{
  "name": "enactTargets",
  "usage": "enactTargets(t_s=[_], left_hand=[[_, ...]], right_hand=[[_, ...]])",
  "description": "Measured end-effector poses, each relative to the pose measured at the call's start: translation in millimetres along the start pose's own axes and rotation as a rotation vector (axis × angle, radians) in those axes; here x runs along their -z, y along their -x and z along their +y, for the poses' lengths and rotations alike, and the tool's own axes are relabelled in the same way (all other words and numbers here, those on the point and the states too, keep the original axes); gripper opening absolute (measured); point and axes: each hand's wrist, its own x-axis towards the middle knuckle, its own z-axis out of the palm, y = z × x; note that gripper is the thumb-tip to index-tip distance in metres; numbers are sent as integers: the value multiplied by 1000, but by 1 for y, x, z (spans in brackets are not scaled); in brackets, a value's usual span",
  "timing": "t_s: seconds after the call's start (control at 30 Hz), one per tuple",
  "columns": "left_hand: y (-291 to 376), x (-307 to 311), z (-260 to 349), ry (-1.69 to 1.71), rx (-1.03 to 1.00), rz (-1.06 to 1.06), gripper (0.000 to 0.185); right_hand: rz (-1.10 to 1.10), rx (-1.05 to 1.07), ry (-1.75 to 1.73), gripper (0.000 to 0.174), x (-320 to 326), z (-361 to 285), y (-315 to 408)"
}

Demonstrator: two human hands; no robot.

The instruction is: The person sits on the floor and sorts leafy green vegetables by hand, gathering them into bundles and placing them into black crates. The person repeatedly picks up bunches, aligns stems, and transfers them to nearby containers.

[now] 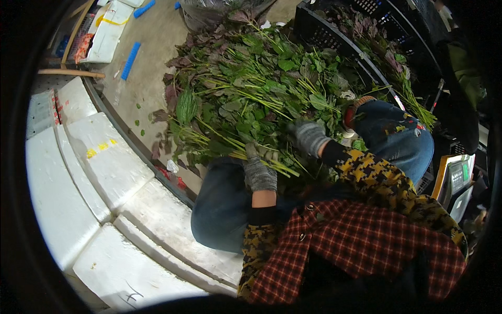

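Observation:
A large heap of leafy green and purple stems (251, 86), looking like perilla, lies before me. My left hand (259, 168), in a grey knit glove, is closed around a small bunch of green stems (284, 168) at the heap's near edge, above my left knee. The cut ends point right, past the fingers. My right hand (308, 137), gloved alike and slightly blurred, is at the near right side of the heap among the leaves. Its fingertips are unclear, so whether it grips a stem cannot be told.
White foam boxes (106, 157) line the left side. At the upper right a black plastic crate (341, 39) holds more leafy stems. A scale with a keypad (457, 176) stands at the right. Blue tubes (130, 61) lie on the floor, and a grey plastic bag (208, 13) is behind the heap.

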Motion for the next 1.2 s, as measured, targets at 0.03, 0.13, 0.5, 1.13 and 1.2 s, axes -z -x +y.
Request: enactTargets(t_s=[0.03, 0.13, 0.5, 1.13, 1.2], left_hand=[[-5, 4, 1, -12, 0, 15, 18], [-13, 8, 9, -117, 20, -112, 15], [-4, -15, -5, -57, 44, -53, 22], [-16, -5, -22, -633, 25, -166, 37], [-34, 4, -26, -654, -23, -265, 38]], right_hand=[[213, 4, 26, 41, 15, -9, -12], [185, -194, 33, 37, 20, -13, -61], [-378, -314, -1334, 54, 49, -25, 6], [345, -210, -1576, 34, 56, -18, 24], [397, -43, -1097, 37, 65, -30, 20]])
